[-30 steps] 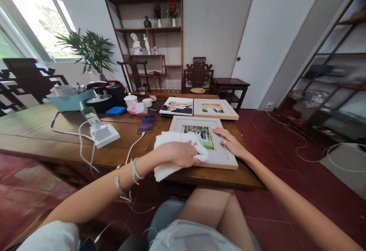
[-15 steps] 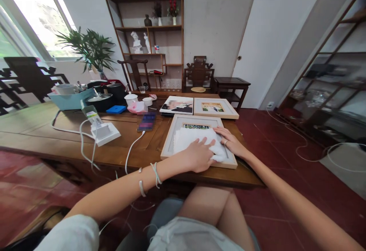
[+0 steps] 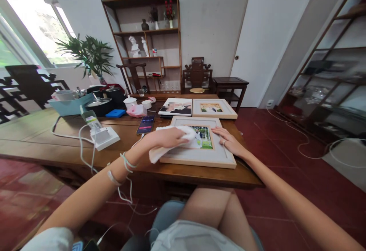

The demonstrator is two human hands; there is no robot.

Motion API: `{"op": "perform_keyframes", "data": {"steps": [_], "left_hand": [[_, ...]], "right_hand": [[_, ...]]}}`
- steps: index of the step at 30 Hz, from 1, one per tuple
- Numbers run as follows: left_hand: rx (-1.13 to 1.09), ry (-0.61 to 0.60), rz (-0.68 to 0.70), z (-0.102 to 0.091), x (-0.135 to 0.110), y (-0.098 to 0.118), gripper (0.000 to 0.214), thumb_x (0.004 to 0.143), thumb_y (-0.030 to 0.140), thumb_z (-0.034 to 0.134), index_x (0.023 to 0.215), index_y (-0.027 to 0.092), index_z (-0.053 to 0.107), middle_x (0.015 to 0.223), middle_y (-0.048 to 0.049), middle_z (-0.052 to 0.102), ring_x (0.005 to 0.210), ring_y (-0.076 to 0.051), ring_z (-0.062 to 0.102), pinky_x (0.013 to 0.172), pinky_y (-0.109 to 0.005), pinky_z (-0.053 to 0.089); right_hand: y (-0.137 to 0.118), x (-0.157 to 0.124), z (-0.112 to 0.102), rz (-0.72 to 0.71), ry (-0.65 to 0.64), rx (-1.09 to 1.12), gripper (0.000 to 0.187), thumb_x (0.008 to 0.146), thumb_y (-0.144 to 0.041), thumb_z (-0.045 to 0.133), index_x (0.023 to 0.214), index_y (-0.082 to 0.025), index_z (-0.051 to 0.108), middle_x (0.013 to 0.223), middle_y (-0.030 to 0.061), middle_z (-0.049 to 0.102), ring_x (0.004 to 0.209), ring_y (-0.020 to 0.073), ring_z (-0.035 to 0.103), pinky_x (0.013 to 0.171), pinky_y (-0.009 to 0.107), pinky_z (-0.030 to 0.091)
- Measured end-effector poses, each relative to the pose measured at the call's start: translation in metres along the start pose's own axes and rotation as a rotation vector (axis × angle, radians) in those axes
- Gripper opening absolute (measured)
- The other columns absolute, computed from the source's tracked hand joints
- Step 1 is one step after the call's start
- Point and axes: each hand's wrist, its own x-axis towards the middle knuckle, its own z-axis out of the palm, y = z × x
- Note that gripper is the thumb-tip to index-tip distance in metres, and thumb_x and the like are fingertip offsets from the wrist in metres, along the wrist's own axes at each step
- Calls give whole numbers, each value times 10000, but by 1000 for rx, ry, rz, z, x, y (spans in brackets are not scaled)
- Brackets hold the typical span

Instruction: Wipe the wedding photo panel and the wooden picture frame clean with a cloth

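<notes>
A picture frame with a pale wooden edge and a small photo in a wide grey-white mount lies flat at the table's front edge. On its left side my left hand grips a crumpled white cloth, which covers part of the photo. The cloth's loose end hangs over the frame's left edge. My right hand rests on the frame's right side with fingers stretched out, a ring on one of them, and nothing in its grasp.
Behind lie another frame and a photo panel. A phone on a charging cable is left of the frame, with a white power strip farther left. Pots, cups and a blue bin stand at the back left.
My left hand has swept the cloth leftward, from the frame's middle to its left edge, baring most of the photo. My right hand has stayed in place.
</notes>
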Motion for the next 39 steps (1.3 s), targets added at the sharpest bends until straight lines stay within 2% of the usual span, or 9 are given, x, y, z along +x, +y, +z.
{"op": "perform_keyframes", "data": {"steps": [4,8,10,13,16,25,29,35,39], "left_hand": [[50,282,-155,-6,25,-25,316,829,62,359,1014,103,611,1131,-145,615,1019,-253,573,843,-348,430],[142,542,-205,10,46,-44,432,815,10,324,1174,122,537,1474,-104,261,1295,-263,328,1004,-392,325],[179,482,-105,25,53,-49,396,800,11,362,1100,123,595,1479,-91,251,1302,-257,327,1017,-394,319],[191,357,12,49,59,-50,354,759,9,428,969,176,659,1404,-40,412,1260,-203,407,996,-335,354],[204,305,29,64,64,-46,342,732,12,456,952,176,661,1405,-42,411,1296,-215,355,1027,-361,315],[238,257,-44,67,69,-39,290,857,121,390,1049,99,607,1377,-172,416,1281,-270,371,1032,-422,291],[247,208,-6,63,48,-25,276,860,112,386,1014,97,614,1354,-185,438,1256,-280,401,1012,-427,312],[234,113,72,52,-9,21,217,816,98,444,937,100,624,1250,-203,530,1165,-289,497,937,-415,396],[208,55,88,47,-36,44,231,830,106,439,980,111,615,1333,-198,458,1228,-292,445,966,-417,380]], "right_hand": [[-1,0,0,-1,-1,0,564,662,-133,440,1196,-275,553,1302,10,507,1288,247,323,1075,506,225],[-1,0,-1,-7,-3,-2,562,662,-135,448,1196,-274,553,1298,14,512,1285,251,327,1071,512,228],[-1,0,-1,-10,-2,-5,557,666,-137,447,1195,-273,555,1296,17,514,1282,252,332,1071,511,227],[0,1,0,-13,4,-8,544,676,-144,437,1193,-256,561,1295,33,514,1276,257,340,1072,509,225],[2,1,1,-15,7,-9,544,675,-144,433,1191,-257,563,1291,31,517,1274,256,343,1073,509,222],[3,0,1,-15,5,-6,518,699,-165,431,1196,-235,558,1297,57,510,1282,260,329,1072,506,220],[2,-1,1,-8,2,-3,534,693,-151,422,1202,-249,550,1304,43,503,1285,251,327,1073,505,218],[3,-1,1,-7,-1,-1,580,651,-135,427,1210,-242,541,1311,42,493,1288,256,320,1077,505,213],[4,-1,1,-13,-2,-4,574,657,-138,425,1207,-250,544,1306,38,497,1284,264,326,1074,515,216]]}}
